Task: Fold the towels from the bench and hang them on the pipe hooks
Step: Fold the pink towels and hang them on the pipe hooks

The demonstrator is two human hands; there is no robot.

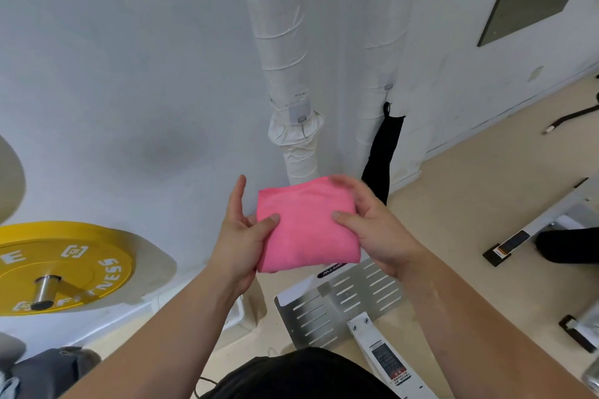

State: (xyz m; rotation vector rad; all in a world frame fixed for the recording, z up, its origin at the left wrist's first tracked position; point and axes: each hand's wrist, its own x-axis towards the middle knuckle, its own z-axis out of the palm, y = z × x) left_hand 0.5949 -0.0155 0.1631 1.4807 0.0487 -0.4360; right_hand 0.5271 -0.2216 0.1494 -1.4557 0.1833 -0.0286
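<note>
A folded pink towel [306, 223] is held in the air in front of me, between both hands. My left hand [241, 230] pinches its left edge, thumb on top and fingers beneath. My right hand [369, 223] grips the right edge, thumb on top and fingers curled over the far corner. Behind the towel stand two white wrapped pipes. The left pipe [285, 74] carries a small bare hook [301, 118]. On the right pipe [384, 42] a black towel [384, 152] hangs from a hook [387, 106], with another small hook [387, 86] above it.
A yellow weight plate [64, 266] on a bar sits at the lower left by the white wall. A slotted metal plate [340, 304] and white equipment frames [551, 220] stand on the beige floor below and to the right. A dark object [567, 244] lies at the right edge.
</note>
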